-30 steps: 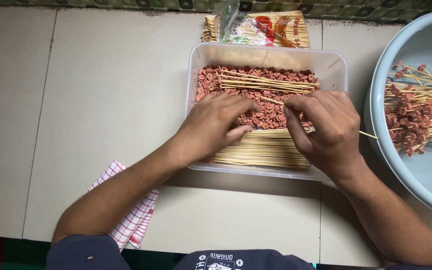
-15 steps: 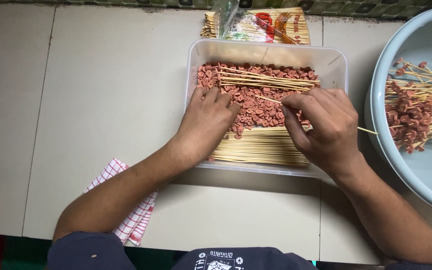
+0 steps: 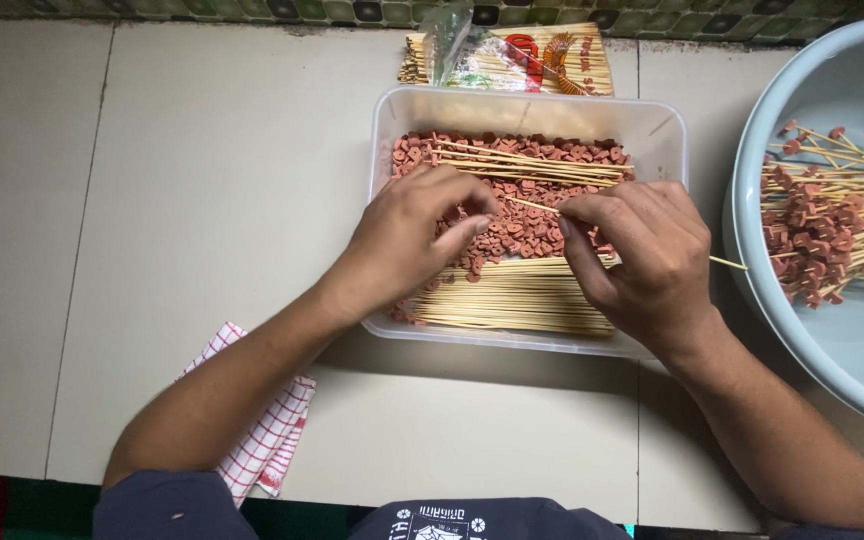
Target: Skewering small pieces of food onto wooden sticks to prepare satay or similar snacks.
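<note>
Plainly, with the right hand pinching a skewer and the left hand pinching sausage pieces over the tub, its point could prick a fingertip.

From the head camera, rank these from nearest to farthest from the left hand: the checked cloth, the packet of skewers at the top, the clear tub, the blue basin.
Measured from the left hand:
1. Clear tub: the fingers are inside it, on the sausage pieces.
2. Packet of skewers: beyond the tub's far edge.
3. Checked cloth: near side, under the left forearm; close to the packet's distance, hard to separate.
4. Blue basin: far right.
</note>
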